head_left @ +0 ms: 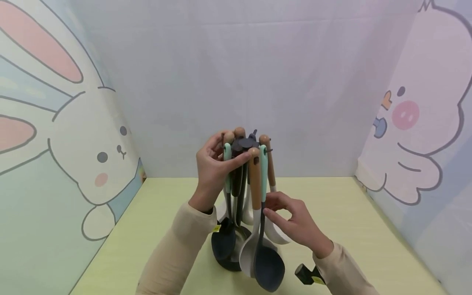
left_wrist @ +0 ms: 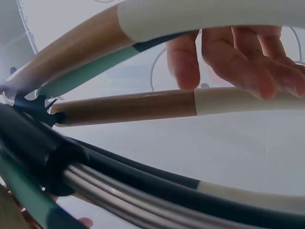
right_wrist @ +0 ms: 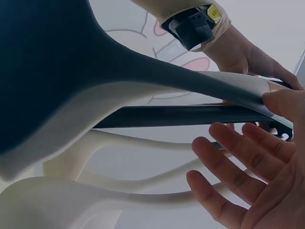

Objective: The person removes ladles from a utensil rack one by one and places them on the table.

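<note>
Dark spoon [head_left: 268,266] nearest, hanging at rack [head_left: 246,144] front, table [head_left: 166,229] centre. Left hand [head_left: 214,168] curled round handle tops at hub. Right hand [head_left: 295,223] relaxed, fingers spread, touching mint handle [head_left: 263,172] mid-shaft. All utensils on hooks; none removed yet, judging by layout.

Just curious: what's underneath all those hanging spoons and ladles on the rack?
A dark round base stands on the yellow-green table. The dark ladle and white spoon cover most of it, so its full shape stays hidden.
</note>
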The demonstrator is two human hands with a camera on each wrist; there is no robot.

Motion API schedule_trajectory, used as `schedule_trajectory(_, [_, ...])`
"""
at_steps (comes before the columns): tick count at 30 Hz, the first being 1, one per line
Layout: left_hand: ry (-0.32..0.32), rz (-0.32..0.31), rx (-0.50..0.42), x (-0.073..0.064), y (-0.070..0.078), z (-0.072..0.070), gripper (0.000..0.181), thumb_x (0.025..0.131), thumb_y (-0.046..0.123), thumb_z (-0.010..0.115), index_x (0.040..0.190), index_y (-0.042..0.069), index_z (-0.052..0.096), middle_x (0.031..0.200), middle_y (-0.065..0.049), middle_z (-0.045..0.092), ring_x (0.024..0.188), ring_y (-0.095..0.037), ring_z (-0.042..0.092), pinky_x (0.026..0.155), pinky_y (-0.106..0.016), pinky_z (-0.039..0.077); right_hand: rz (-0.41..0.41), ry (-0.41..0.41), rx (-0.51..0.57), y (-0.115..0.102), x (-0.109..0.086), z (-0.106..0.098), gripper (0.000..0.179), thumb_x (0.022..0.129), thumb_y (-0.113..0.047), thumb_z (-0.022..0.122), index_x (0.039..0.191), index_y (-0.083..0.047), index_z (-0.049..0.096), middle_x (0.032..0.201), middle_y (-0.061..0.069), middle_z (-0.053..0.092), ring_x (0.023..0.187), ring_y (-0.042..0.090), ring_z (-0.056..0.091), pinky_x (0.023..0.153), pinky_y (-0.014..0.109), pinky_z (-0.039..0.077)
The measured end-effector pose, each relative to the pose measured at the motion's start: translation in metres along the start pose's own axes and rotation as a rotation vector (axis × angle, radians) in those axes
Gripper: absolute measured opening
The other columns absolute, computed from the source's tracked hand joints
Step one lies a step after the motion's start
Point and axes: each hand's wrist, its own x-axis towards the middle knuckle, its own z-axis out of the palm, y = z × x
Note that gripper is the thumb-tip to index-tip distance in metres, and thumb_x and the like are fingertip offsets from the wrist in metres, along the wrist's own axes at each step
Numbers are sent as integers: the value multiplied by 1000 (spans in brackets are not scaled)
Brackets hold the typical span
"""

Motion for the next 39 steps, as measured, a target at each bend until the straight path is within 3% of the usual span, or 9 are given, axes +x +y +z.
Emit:
schedule_trajectory(5, [-9,10,-36,-7,3,-3,70,68,41,90,120,2,62,107,-10,66,97,-22,64,81,-29,54,-3,-34,92,-5,-2,2,35,91,7,64,121,-11,64,101,0,72,87,14,70,74,34,57])
schedule_trajectory(14, [4,24,-59,-15,4,-8,79,65,45,91,121,-1,61,104,-9,65,93,-18,63,77,-25,54,30,-87,301,-11,-5,9,28,92,9,62,118,-3,64,100,11,71,83,19,71,71,35,58])
schedule_trajectory(19, [12,40,-85,-14,2,-11,78,65,43,91,121,-3,61,102,-8,64,90,-17,63,75,-25,54,11,-90,373,-12,-3,15,27,92,11,61,117,1,63,96,17,70,74,23,70,63,38,59])
schedule_trajectory(33, [68,66,-67,-8,-4,-18,94,63,57,88,127,-5,59,106,-8,62,86,-15,57,74,-23,51,-71,-60,367,-10,5,20,27,90,15,61,115,6,62,89,19,70,62,23,68,55,38,57])
schedule_trajectory(39, [69,68,-91,-4,-7,-19,94,63,57,88,128,-4,59,106,-9,63,88,-16,59,76,-24,52,-60,-60,362,-10,10,18,27,90,15,61,115,5,62,88,19,70,62,24,68,55,37,57])
